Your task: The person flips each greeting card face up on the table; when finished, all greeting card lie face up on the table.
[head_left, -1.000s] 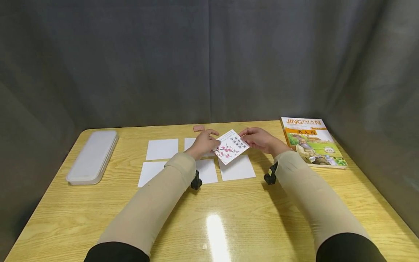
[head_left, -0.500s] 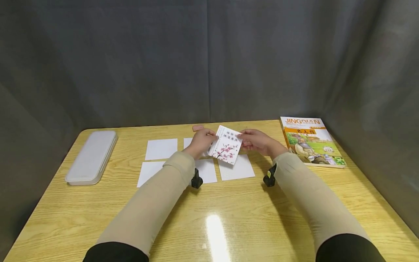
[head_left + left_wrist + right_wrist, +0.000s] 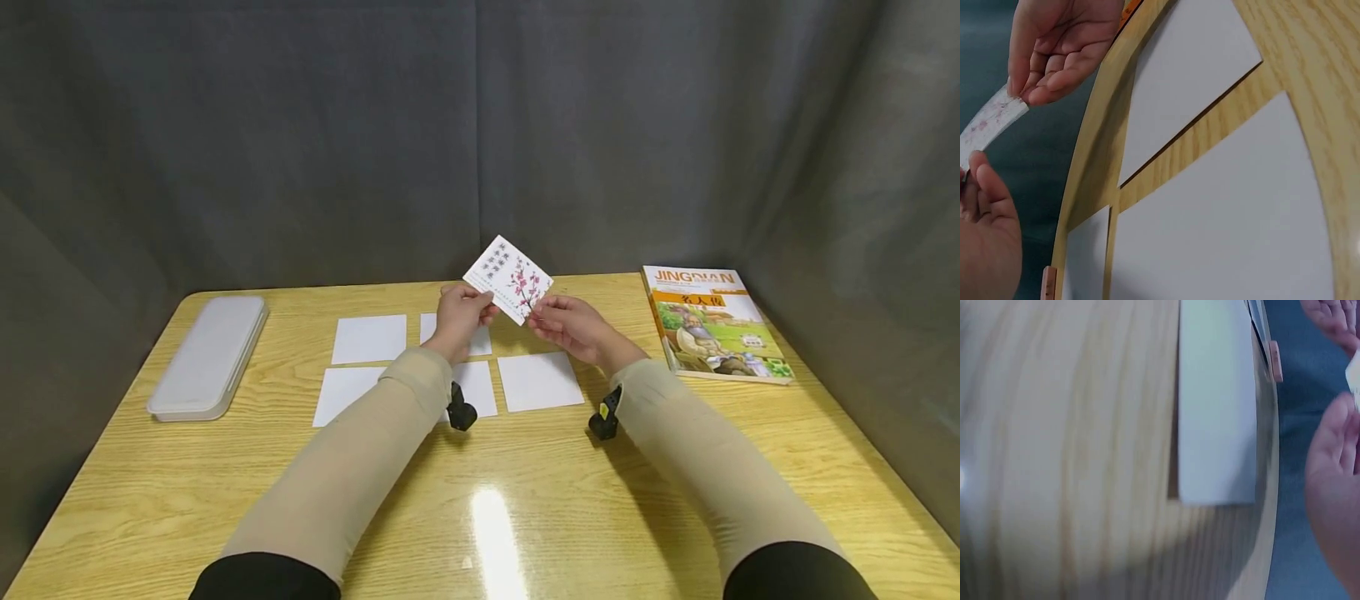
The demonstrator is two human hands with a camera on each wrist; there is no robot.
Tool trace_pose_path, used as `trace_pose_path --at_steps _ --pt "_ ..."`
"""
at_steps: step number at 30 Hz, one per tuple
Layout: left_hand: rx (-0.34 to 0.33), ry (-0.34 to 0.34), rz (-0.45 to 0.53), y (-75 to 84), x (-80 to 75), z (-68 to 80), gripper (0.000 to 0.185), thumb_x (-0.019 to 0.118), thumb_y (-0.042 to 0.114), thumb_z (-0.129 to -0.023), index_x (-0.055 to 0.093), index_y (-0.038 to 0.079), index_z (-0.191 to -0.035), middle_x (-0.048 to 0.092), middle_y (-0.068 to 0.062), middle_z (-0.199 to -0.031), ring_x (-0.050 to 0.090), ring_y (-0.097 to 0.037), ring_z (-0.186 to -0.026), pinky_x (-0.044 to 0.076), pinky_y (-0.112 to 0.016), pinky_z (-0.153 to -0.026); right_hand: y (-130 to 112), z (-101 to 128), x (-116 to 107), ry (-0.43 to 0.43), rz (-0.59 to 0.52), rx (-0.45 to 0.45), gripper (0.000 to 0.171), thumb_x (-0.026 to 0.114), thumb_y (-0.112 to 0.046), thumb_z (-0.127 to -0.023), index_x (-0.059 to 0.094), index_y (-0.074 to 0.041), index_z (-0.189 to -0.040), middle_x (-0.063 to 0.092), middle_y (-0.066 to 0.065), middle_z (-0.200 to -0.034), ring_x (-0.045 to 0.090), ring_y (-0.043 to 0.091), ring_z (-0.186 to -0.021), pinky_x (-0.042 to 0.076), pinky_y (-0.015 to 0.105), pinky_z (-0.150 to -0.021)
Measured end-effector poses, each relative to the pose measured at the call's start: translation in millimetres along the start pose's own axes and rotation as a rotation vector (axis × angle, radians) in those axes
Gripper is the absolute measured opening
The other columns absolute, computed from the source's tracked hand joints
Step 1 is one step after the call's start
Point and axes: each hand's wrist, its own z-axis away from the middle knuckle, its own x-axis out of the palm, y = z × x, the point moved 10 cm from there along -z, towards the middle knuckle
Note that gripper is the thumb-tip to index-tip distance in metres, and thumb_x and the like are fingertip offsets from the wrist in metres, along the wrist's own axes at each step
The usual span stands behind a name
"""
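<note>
Fingers (image 3: pixel 487 297) of both hands pinch one small card (image 3: pixel 512 277), so I can say each hand has a grip on it. From far off, I see it up in the air, tipped like a diamond, with pink flowers and dark writing on its front. The left hand (image 3: pixel 457 319) has its lower left edge, and the right hand (image 3: pixel 572 327) has its lower right edge, near the bottom corner. I think it is light and a bit stiff, maybe a little slick, and it could bend if squeezed hard. The edges look like the best place to hold it. Half a second ago it was lower, over the white cards (image 3: pixel 540 382); now it is higher, and the flowers have turned from the bottom to the right side. Those white cards lie flat on the table (image 3: pixel 570 492), just as before. Farther out, a pale case (image 3: pixel 207 357) lies on the left and a bright book (image 3: pixel 722 329) on the right.
</note>
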Motion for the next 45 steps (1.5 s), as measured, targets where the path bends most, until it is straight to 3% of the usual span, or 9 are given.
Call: trace_pose_path --at_steps 6,10,13,17,24,28,32,37,45 --pt "-0.005 -0.018 0.018 -5.0 2.7 0.7 0.015 0.062 -0.001 -0.101 0.053 0.004 -0.089 0.066 -0.010 -0.077 0.062 -0.010 -0.063 0.048 -0.017 -0.057 -2 -3 -8 0.163 -0.019 -0.028 0.002 0.054 -0.003 -0.107 0.053 -0.001 -0.108 0.063 0.007 -0.091 0.065 0.013 -0.080 0.056 0.020 -0.073" --pt "0.008 0.006 -0.081 -4.4 -5.6 -0.1 0.012 0.061 0.004 -0.102 0.053 0.000 -0.110 0.069 -0.016 -0.098 0.067 -0.018 -0.080 0.050 -0.023 -0.068 -8 0 -16 0.185 0.067 -0.046 0.003 0.054 -0.004 -0.107 0.055 -0.002 -0.108 0.063 0.005 -0.091 0.065 0.011 -0.080 0.057 0.020 -0.075" --pt "0.055 -0.015 -0.299 1.6 -8.1 0.5 0.035 0.061 0.009 -0.102 0.047 -0.003 -0.133 0.062 -0.017 -0.116 0.064 -0.025 -0.100 0.051 -0.031 -0.080 -14 4 -25 0.151 0.150 -0.041 0.005 0.053 -0.004 -0.107 0.056 -0.001 -0.109 0.064 0.003 -0.091 0.065 0.010 -0.080 0.057 0.020 -0.075" --pt "0.164 -0.184 -0.697 8.8 10.8 7.5 0.051 0.060 0.012 -0.102 0.043 -0.004 -0.147 0.054 -0.017 -0.133 0.057 -0.031 -0.118 0.049 -0.040 -0.096 -15 9 -39 0.097 0.250 -0.001 0.007 0.052 -0.003 -0.107 0.056 0.002 -0.110 0.064 0.003 -0.091 0.065 0.009 -0.079 0.057 0.020 -0.075" --pt "0.332 -0.502 -1.308 -8.2 57.1 29.6 0.050 0.057 0.018 -0.102 0.051 0.000 -0.149 0.047 -0.016 -0.155 0.039 -0.032 -0.146 0.031 -0.045 -0.120 -6 10 -57 0.115 0.437 0.077 0.017 0.054 -0.006 -0.107 0.056 0.007 -0.117 0.062 0.001 -0.092 0.059 0.009 -0.079 0.055 0.019 -0.075" --pt "0.363 -0.610 -1.515 -23.7 71.3 36.9 0.041 0.054 0.020 -0.104 0.061 0.004 -0.141 0.050 -0.014 -0.152 0.043 -0.032 -0.143 0.036 -0.050 -0.116 -2 7 -62 0.153 0.552 0.093 0.020 0.055 -0.006 -0.107 0.058 0.009 -0.119 0.060 0.002 -0.092 0.055 0.011 -0.079 0.053 0.020 -0.073" --pt "0.343 -0.650 -1.608 -32.7 74.1 39.2 0.034 0.052 0.024 -0.106 0.068 0.008 -0.131 0.053 -0.012 -0.149 0.049 -0.031 -0.137 0.040 -0.054 -0.111 -1 0 -65 0.204 0.704 0.089 0.019 0.059 -0.009 -0.105 0.062 0.008 -0.115 0.060 0.005 -0.091 0.055 0.013 -0.078 0.051 0.021 -0.071" --pt "0.333 -0.647 -1.635 -32.8 73.6 40.6 0.030 0.051 0.027 -0.106 0.071 0.009 -0.121 0.052 -0.011 -0.150 0.048 -0.030 -0.137 0.039 -0.055 -0.110 -10 -4 -61 0.252 0.941 0.045 0.018 0.062 -0.012 -0.103 0.066 0.005 -0.105 0.063 0.008 -0.088 0.055 0.017 -0.076 0.048 0.026 -0.066" --pt "0.288 -0.642 -1.636 -35.2 71.9 41.0 0.042 0.052 0.030 -0.106 0.063 0.010 -0.141 0.047 -0.009 -0.155 0.043 -0.029 -0.142 0.035 -0.057 -0.112 -19 -6 -48 0.283 1.224 0.025 0.017 0.066 -0.016 -0.097 0.066 0.001 -0.099 0.061 0.010 -0.085 0.053 0.023 -0.077 0.043 0.031 -0.065"
